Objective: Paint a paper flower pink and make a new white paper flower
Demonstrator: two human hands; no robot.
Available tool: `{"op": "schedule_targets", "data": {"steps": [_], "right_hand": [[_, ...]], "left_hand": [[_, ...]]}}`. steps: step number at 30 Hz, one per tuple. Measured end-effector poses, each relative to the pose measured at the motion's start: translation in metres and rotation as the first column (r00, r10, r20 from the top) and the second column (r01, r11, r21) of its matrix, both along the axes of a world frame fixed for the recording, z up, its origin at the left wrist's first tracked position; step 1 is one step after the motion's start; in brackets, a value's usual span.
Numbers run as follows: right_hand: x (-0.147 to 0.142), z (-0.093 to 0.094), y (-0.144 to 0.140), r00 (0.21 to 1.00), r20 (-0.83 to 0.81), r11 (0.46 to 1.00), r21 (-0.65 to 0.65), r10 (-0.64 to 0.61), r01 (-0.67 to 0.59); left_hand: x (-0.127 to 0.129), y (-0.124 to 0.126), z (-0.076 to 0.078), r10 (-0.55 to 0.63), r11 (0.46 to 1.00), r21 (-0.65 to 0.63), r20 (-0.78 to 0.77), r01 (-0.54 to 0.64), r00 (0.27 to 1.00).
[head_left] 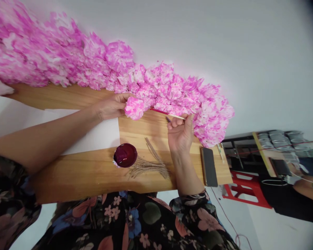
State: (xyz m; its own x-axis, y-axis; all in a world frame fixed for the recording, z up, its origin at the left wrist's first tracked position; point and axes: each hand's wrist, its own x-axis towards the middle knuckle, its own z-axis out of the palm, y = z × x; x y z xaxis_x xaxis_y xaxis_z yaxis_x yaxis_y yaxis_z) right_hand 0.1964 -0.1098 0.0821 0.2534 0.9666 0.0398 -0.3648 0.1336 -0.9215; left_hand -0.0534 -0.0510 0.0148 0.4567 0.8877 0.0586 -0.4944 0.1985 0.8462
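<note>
Pink flower (134,107) pinched in my left hand (111,107), brush (169,114) gripped in my right hand (181,133); dye bowl (125,155) could tip under my wrist.

Bowl (125,155) on table (80,173), left of sticks (148,165)

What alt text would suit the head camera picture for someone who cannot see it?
A left hand holds a pink paper flower while the right hand pinches a thin stick, above a wooden table with a bowl of dark red dye.

One dish of red dye (125,155), one phone (209,167), one bundle of sticks (148,163), two hands
</note>
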Motion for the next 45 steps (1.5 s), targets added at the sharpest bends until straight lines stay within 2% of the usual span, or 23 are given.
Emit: {"op": "schedule_targets", "data": {"steps": [7, 15, 21, 33, 38, 42, 45], "right_hand": [[0.000, -0.001, -0.001, 0.999, 0.035, 1.000, 0.010, 0.023, -0.023], [0.001, -0.005, -0.001, 0.998, 0.040, 0.998, 0.038, 0.055, -0.057], [0.001, -0.007, 0.000, 0.993, 0.110, 0.999, -0.001, 0.044, -0.044], [0.002, -0.011, 0.002, 0.992, 0.125, 1.000, -0.005, 0.022, -0.022], [0.002, -0.012, 0.003, 0.996, 0.084, 1.000, -0.016, 0.026, -0.024], [0.001, -0.007, 0.001, 1.000, 0.007, 1.000, 0.015, 0.006, -0.006], [0.000, -0.003, -0.001, 1.000, 0.007, 0.999, 0.043, -0.002, 0.002]], "left_hand": [[0.003, -0.003, 0.003, 0.010, 1.000, -0.023, -0.049, -0.012, 0.999], [0.004, -0.003, 0.007, -0.033, 0.999, 0.000, -0.044, 0.033, 0.998], [0.003, -0.003, 0.009, -0.050, 0.999, 0.012, -0.043, 0.051, 0.998], [0.002, -0.003, 0.007, -0.062, 0.998, 0.009, -0.052, 0.063, 0.997], [0.003, -0.003, 0.007, -0.049, 0.999, 0.003, -0.060, 0.049, 0.997], [0.004, -0.002, 0.005, -0.051, 0.999, -0.005, -0.050, 0.050, 0.997], [0.003, -0.003, 0.004, -0.071, 0.997, 0.005, -0.026, 0.071, 0.997]]}}
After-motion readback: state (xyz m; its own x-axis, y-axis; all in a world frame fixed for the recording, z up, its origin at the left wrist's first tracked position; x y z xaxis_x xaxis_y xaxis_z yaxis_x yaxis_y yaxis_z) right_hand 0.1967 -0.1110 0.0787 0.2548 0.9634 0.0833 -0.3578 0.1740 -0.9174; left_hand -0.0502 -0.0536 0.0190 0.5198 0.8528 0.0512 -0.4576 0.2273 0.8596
